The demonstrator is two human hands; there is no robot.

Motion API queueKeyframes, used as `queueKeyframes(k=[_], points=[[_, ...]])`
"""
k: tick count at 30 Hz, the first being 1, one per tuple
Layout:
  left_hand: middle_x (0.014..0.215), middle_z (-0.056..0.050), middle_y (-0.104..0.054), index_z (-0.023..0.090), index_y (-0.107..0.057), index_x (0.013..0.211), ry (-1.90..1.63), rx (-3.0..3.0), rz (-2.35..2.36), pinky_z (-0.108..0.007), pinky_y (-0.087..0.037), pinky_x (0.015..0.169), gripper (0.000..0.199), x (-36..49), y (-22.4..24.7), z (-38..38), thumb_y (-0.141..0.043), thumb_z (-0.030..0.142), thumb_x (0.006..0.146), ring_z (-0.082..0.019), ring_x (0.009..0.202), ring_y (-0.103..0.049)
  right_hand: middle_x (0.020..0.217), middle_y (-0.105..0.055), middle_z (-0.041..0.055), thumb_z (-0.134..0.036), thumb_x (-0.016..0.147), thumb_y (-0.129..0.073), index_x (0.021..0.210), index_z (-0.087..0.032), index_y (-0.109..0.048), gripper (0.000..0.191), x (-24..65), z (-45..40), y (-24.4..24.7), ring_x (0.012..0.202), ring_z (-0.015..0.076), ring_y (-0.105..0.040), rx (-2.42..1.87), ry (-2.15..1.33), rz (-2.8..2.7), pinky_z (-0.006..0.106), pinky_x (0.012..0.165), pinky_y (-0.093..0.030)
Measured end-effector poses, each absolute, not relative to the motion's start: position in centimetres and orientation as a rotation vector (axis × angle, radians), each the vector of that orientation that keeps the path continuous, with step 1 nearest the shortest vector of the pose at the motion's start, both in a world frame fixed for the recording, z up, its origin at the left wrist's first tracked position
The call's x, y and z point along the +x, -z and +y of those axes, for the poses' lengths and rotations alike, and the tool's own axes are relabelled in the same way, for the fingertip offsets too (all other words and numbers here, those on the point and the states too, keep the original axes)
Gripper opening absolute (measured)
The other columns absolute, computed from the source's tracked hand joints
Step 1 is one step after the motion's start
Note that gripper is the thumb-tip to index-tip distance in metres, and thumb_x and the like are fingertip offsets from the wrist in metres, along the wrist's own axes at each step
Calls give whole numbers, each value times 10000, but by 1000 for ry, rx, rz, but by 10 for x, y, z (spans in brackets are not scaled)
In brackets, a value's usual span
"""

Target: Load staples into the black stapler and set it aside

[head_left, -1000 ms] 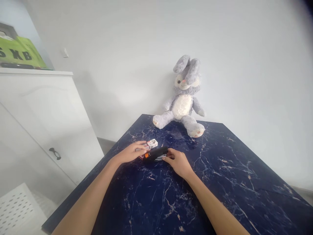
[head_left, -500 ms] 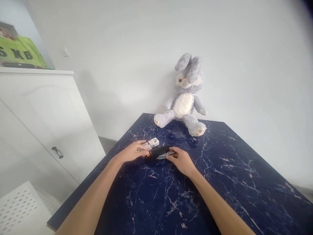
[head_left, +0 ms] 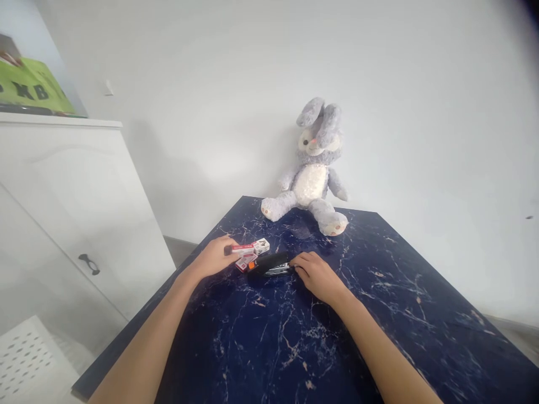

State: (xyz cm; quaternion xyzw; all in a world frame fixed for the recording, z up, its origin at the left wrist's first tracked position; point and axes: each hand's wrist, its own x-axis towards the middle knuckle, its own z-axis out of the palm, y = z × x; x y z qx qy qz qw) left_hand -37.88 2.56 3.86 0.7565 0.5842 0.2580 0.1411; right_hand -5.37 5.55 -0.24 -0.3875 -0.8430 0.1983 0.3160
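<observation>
A black stapler point(head_left: 268, 266) with an orange mark and a bare metal rail lies on the dark blue marbled table point(head_left: 252, 348). My right hand point(head_left: 316, 275) is closed at the stapler's right end, its fingertips partly hidden. My left hand point(head_left: 213, 258) grips a slim red and white staple box point(head_left: 243, 250), whose near end looks dark. Just under it, a second red and white box point(head_left: 246, 262) lies beside the stapler's orange mark. A white box point(head_left: 261, 245) with a dark print touches the slim box's far end.
A grey plush rabbit point(head_left: 312, 174) sits at the table's far edge against the wall. Left of the table stand a white cabinet point(head_left: 76, 196) with a dark handle and a white perforated panel point(head_left: 25, 359). A green lettered bag point(head_left: 37, 84) lies on the cabinet.
My left hand has left the stapler's orange end and taken hold of the slim staple box. My right hand stays at the stapler's other end. The view has shifted slightly.
</observation>
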Motion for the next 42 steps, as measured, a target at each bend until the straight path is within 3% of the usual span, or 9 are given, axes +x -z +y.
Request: queueKeyframes(k=[5, 9, 11, 15, 18, 25, 29, 32, 42], points=[[1060, -63, -708, 221, -575, 1249, -1109, 1879, 1539, -313, -519, 732, 412, -364, -46, 21, -561, 433, 896, -203, 822, -676, 994, -726, 27, -355, 886, -560, 998, -257, -689, 198, -48, 60, 2, 907, 227, -659, -1150, -577, -1953, 376, 873, -492], [878, -51, -718, 185, -550, 1315, -1161, 1685, 1282, -309, -540, 661, 463, -335, -54, 11, -583, 387, 900, -171, 680, -661, 1002, -735, 67, -460, 927, -472, 1061, -218, -656, 332, -47, 54, -9, 852, 230, -708, -1234, -604, -1705, 367, 812, -537], [928, -72, -728, 184, -583, 1316, -1079, 1629, 1081, -325, -557, 713, 450, -320, -56, 3, -607, 348, 898, -186, 762, -683, 983, -743, 68, -469, 900, -529, 1070, -219, -670, 333, -52, 42, -19, 842, 238, -716, -1213, -704, -1634, 374, 811, -551], [1247, -117, -668, 213, -577, 1361, -895, 1475, 758, -389, -556, 897, 467, -300, -56, -9, -628, 282, 902, -248, 1036, -678, 1041, -745, 69, -439, 860, -625, 1083, -220, -707, 324, -65, 6, -36, 978, 250, -694, -1021, -1201, -1488, 392, 905, -555], [1272, -100, -662, 224, -592, 1349, -876, 1478, 753, -402, -562, 925, 442, -295, -55, -12, -627, 300, 915, -258, 1099, -656, 1074, -738, 70, -458, 885, -604, 1075, -206, -721, 336, -68, -11, -42, 1031, 242, -681, -945, -1372, -1402, 388, 949, -548], [1018, -94, -748, 176, -704, 1192, -956, 1535, 989, -321, -627, 700, 390, -296, -39, 0, -687, 393, 868, -196, 798, -705, 1027, -744, 64, -482, 813, -697, 1074, -204, -710, 382, -56, -2, -34, 979, 244, -696, -1043, -1200, -1296, 411, 933, -566], [951, -79, -754, 186, -731, 1133, -1017, 1533, 1070, -275, -619, 631, 352, -294, -28, 5, -701, 401, 855, -176, 741, -696, 927, -750, 55, -502, 807, -701, 1044, -205, -687, 381, -54, -2, -33, 878, 231, -708, -1083, -1042, -1239, 379, 842, -588], [924, -70, -752, 189, -741, 1104, -1042, 1539, 1051, -261, -612, 623, 315, -290, -25, 3, -702, 385, 860, -169, 734, -692, 936, -756, 47, -492, 817, -693, 941, -215, -697, 304, -60, -7, -33, 864, 220, -701, -1113, -953, -1290, 343, 822, -563], [1010, -75, -735, 188, -727, 1119, -1112, 1266, 916, -264, -610, 700, 337, -267, -17, -8, -758, 344, 823, -190, 886, -679, 924, -750, 51, -487, 850, -647, 900, -214, -713, 285, -71, -15, -23, 865, 229, -678, -1159, -878, -1236, 353, 839, -534]])
